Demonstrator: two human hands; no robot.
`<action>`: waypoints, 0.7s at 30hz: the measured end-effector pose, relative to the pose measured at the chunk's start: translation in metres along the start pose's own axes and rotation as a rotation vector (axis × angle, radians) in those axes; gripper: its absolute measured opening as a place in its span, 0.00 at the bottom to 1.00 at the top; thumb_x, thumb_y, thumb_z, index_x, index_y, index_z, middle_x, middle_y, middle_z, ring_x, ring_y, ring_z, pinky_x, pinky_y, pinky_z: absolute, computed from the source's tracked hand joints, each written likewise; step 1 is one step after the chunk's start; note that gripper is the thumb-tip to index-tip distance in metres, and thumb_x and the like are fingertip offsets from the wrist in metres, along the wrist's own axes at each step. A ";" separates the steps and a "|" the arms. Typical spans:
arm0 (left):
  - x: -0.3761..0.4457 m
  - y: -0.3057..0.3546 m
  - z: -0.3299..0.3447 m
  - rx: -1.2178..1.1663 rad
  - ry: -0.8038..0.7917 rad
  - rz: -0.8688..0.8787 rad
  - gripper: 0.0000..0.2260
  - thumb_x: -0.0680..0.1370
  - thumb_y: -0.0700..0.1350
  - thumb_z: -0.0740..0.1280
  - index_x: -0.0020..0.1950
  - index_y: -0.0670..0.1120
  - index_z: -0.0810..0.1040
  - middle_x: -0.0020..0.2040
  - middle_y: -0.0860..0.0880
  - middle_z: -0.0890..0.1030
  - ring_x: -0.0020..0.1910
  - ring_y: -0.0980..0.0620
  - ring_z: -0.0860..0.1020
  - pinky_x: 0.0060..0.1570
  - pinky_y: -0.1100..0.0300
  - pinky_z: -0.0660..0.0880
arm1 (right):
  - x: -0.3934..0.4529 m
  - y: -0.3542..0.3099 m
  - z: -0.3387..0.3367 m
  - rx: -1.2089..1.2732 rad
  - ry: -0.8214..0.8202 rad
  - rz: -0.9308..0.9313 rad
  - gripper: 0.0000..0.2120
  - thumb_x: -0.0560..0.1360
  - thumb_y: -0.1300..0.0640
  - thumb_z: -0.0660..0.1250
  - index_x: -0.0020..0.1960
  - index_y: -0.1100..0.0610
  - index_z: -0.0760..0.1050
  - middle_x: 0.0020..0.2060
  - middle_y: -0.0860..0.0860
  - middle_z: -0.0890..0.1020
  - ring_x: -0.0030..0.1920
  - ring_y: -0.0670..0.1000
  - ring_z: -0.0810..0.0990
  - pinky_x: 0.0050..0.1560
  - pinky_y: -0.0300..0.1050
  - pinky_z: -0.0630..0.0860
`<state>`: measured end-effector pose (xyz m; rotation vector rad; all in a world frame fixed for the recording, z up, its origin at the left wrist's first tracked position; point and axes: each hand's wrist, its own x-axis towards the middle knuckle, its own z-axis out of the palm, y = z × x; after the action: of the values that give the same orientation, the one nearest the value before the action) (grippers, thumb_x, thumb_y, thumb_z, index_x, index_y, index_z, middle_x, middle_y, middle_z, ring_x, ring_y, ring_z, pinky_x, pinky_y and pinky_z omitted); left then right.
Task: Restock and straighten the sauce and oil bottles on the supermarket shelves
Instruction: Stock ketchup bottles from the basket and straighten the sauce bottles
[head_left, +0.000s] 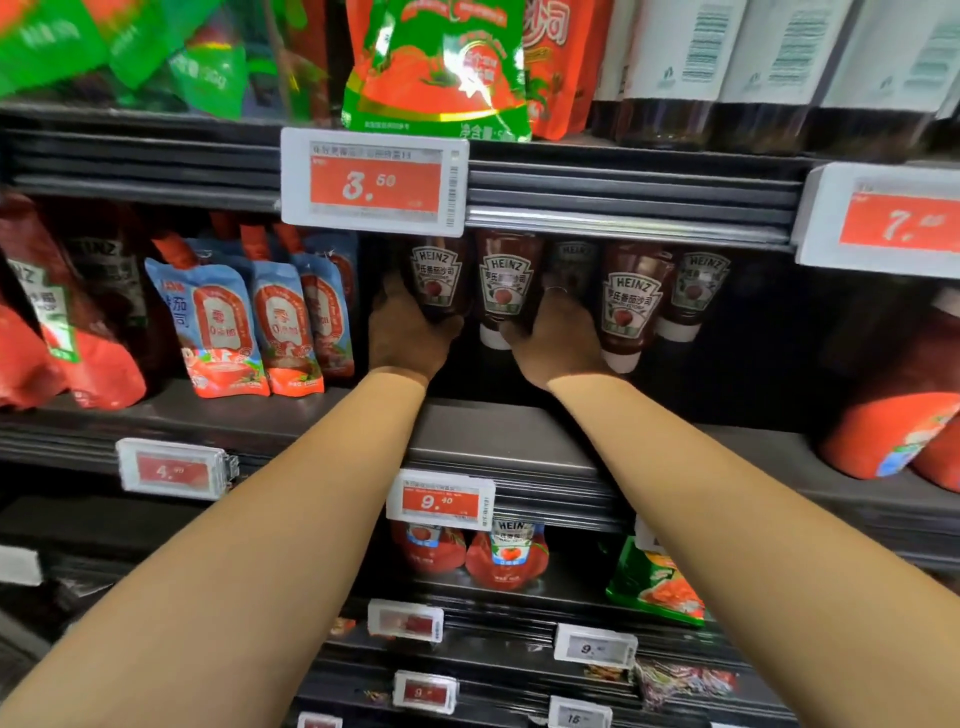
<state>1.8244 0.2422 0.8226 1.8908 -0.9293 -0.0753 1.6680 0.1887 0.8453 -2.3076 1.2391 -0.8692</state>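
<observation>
Two bare arms reach forward into the middle shelf (493, 431) of a dark supermarket rack. The left hand (408, 335) curls around the lower part of an upside-down Heinz ketchup bottle (438, 278), gripping it from its left side. The right hand (558, 338) wraps around a second Heinz ketchup bottle (506, 283) just beside the first, fingers behind it and thumb near its white cap. A third Heinz bottle (631, 306) stands just right of that hand, with more behind in shadow. Blue and red sauce pouches (223, 332) stand to the left on the same shelf. A red price tag reading 3.50 (375, 183) hangs on the shelf edge above.
</observation>
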 end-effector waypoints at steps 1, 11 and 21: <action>-0.003 0.001 -0.004 0.012 0.029 -0.014 0.39 0.71 0.47 0.78 0.77 0.41 0.63 0.72 0.39 0.73 0.71 0.37 0.71 0.68 0.50 0.69 | -0.006 0.003 -0.008 -0.025 -0.005 -0.007 0.28 0.79 0.53 0.70 0.75 0.57 0.66 0.68 0.57 0.77 0.69 0.59 0.74 0.70 0.51 0.71; -0.062 0.081 0.046 0.023 -0.249 0.457 0.21 0.74 0.42 0.71 0.66 0.42 0.75 0.55 0.45 0.83 0.54 0.41 0.82 0.56 0.59 0.76 | -0.020 0.087 -0.087 0.149 0.135 0.210 0.21 0.72 0.47 0.75 0.63 0.54 0.80 0.57 0.48 0.85 0.64 0.52 0.80 0.63 0.40 0.73; -0.063 0.081 0.073 0.079 -0.382 0.369 0.34 0.77 0.44 0.70 0.81 0.47 0.59 0.68 0.44 0.79 0.66 0.42 0.77 0.63 0.60 0.71 | 0.002 0.090 -0.061 0.336 -0.007 0.153 0.25 0.76 0.51 0.73 0.71 0.54 0.72 0.64 0.53 0.82 0.64 0.54 0.80 0.68 0.54 0.75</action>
<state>1.7029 0.2099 0.8294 1.7764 -1.5489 -0.1842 1.5735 0.1356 0.8380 -1.9259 1.1495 -0.9345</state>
